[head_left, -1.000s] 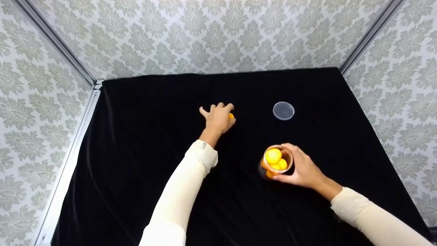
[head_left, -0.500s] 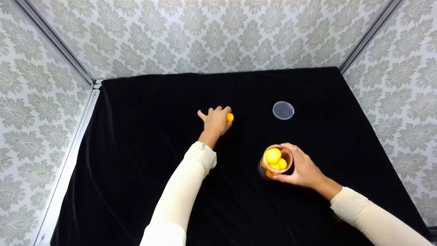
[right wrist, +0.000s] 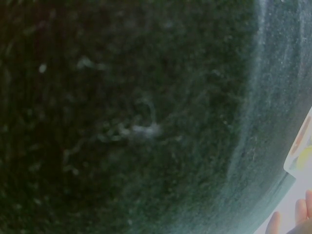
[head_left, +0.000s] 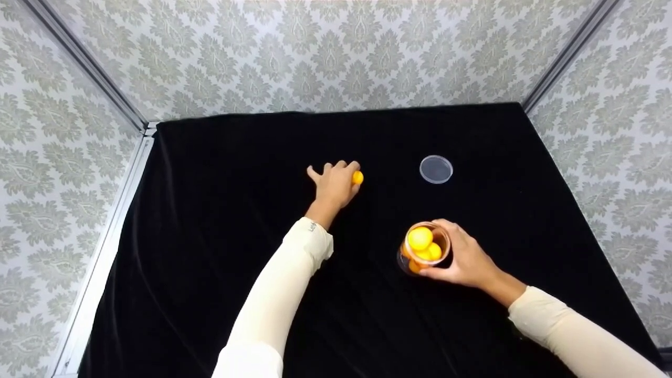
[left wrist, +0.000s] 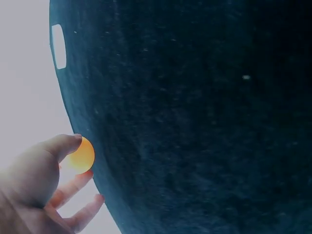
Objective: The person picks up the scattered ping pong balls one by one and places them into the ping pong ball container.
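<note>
Ball (head_left: 357, 177) — small, smooth, round and orange — sits pinched between the thumb and curled fingertips of the left hand (head_left: 334, 184), well to the left of the lid (head_left: 436, 169); the left wrist view shows the thumb (left wrist: 62, 145) pressed on it with the other fingers (left wrist: 73, 185) curled below. Nearer than the lid, a clear, round plastic jar (head_left: 423, 249) stands on the soft black velvety cloth (head_left: 210, 226). The right hand (head_left: 466, 257) grasps it, fingers wrapped round its wall. Inside lie more glossy yellow-orange balls (head_left: 420, 239), heaped close to the open rim. The lid is a flat, transparent disc lying alone. Bare cloth spreads wide between lid, jar and left hand, out to the patterned walls (head_left: 325, 58) beyond the lid.
</note>
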The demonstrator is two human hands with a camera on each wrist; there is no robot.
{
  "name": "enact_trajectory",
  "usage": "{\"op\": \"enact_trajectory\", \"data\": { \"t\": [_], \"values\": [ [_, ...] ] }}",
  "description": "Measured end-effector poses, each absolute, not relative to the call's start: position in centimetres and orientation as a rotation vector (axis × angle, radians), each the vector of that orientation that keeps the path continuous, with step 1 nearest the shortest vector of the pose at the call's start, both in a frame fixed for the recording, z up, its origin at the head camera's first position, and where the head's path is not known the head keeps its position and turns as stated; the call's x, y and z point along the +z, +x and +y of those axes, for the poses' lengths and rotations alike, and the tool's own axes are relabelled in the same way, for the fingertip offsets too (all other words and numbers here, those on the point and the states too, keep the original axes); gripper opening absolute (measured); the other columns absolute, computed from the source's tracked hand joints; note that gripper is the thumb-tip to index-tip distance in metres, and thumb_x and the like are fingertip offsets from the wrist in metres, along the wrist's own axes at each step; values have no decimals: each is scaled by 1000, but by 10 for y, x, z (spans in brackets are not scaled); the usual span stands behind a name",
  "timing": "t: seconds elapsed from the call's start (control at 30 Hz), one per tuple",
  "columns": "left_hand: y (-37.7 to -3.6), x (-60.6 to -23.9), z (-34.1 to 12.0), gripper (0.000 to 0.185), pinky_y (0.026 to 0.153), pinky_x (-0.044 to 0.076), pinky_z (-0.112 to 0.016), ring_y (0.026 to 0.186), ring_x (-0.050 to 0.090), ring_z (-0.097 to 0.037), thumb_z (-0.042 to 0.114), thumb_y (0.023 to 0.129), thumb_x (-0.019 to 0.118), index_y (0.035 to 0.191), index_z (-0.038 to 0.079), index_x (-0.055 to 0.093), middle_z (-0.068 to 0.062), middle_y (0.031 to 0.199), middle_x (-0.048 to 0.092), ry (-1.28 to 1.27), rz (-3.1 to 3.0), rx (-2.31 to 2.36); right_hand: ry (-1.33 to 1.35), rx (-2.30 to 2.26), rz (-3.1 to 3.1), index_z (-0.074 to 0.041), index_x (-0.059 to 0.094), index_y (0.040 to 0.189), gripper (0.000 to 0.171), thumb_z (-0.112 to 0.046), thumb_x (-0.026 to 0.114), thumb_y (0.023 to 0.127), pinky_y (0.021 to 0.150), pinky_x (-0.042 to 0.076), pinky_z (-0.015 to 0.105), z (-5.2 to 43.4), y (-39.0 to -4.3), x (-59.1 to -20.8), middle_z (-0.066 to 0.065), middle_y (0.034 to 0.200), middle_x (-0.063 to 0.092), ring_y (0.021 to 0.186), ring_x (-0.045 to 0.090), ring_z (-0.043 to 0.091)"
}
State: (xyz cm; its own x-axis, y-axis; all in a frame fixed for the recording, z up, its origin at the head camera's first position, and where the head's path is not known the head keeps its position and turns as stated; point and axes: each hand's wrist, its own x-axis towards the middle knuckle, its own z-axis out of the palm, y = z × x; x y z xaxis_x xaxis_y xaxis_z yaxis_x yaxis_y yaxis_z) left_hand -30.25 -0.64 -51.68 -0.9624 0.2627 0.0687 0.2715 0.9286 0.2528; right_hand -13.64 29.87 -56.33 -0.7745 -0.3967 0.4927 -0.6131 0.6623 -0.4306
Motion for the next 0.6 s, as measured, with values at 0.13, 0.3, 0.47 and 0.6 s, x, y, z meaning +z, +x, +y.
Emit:
{"op": "enact_trajectory", "data": {
  "t": [0.13, 0.3, 0.47, 0.6],
  "values": [
    [-299, -508, 0, 39, 109, 19, -79, 119, 56, -33, 32, 94, 70, 131, 31, 59, 0, 126, 64, -476, -3005, -407, 782, 848, -2534, -7, 49, 144, 107, -49, 97, 58, 107, 38, 14, 298, -137, -563, 9, 132, 62, 116, 64, 25],
    [-292, -496, 10, 39, 110, 19, -79, 118, 56, -31, 35, 94, 70, 131, 32, 60, 1, 126, 64, -563, -2942, -434, 780, 858, -2536, -7, 49, 144, 107, -50, 97, 58, 107, 38, 14, 297, -137, -562, 10, 131, 62, 116, 64, 25],
    [-280, -482, 19, 38, 109, 21, -78, 115, 57, -28, 37, 94, 71, 131, 33, 61, 3, 125, 66, -649, -2859, -491, 785, 852, -2532, -6, 49, 144, 108, -50, 97, 58, 107, 39, 14, 297, -136, -562, 10, 131, 62, 116, 64, 25],
    [-266, -470, 28, 38, 109, 22, -76, 114, 58, -26, 38, 94, 71, 131, 32, 62, 4, 123, 66, -732, -2782, -517, 793, 853, -2525, -6, 49, 144, 108, -49, 97, 58, 107, 39, 14, 298, -136, -562, 10, 132, 62, 116, 64, 25]
  ]
}}
